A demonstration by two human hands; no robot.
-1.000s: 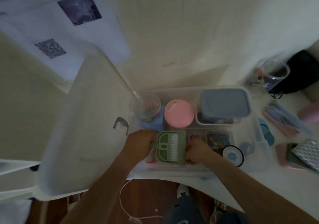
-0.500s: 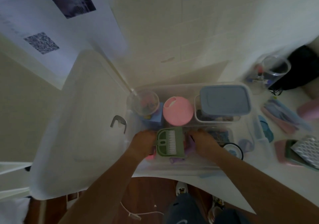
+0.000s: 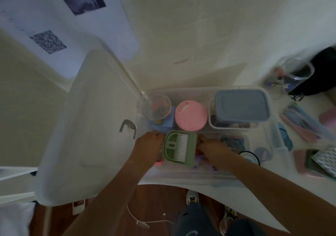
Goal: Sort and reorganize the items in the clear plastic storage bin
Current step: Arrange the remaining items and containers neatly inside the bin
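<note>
The clear plastic storage bin [image 3: 200, 174] stands on the white table before me. A green mini dustpan with a white brush [image 3: 179, 148] lies in its near left part. My left hand [image 3: 148, 147] grips the dustpan's left edge, and my right hand [image 3: 211, 147] holds its right edge, fingers partly hidden beside it. Behind the dustpan stand a pink round lid [image 3: 190, 115], a clear cup [image 3: 154, 106] on a blue block, and a clear box with a blue lid [image 3: 241, 105]. A small clear box of dark items [image 3: 234, 142] sits right of my right hand.
The bin's big white lid [image 3: 81, 126] leans open at the left. On the table to the right lie a clear jar [image 3: 297, 72], a black bag [image 3: 323, 68], pastel cutlery [image 3: 305, 124], a black ring [image 3: 250, 155] and a patterned silver pack [image 3: 325, 160].
The dustpan has sunk a little deeper into the bin's near left part with both hands still on its edges. The camera has shifted slightly.
</note>
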